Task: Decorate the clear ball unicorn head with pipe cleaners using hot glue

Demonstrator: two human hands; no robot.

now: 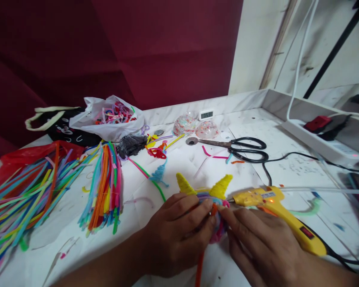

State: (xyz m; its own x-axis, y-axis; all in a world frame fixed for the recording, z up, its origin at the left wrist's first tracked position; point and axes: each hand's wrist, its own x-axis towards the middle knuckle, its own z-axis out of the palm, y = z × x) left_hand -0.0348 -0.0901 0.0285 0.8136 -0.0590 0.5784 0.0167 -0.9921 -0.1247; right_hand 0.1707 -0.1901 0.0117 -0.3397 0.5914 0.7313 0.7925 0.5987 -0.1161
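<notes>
Between my hands is a fuzzy pipe-cleaner figure (219,229) in pink, blue and purple, with two yellow horn-like points (221,186) standing up at its top. My left hand (179,231) grips its left side, fingers bent around it. From the other side, the fingertips of my right hand (257,235) press against the figure. An orange pipe cleaner (200,268) hangs below my left fingers, and a small orange end shows between the fingertips. My hands hide much of the figure. Just behind my right hand lies a yellow hot glue gun (283,207), its nozzle near the figure.
Black-handled scissors (236,146) lie beyond the hands. On the left are a pipe-cleaner bundle (103,187) and a loose pile (26,199). Farther back stand a white bag of scraps (107,127), clear domes (185,124) and a small digital clock (206,115). A power strip (323,141) sits right.
</notes>
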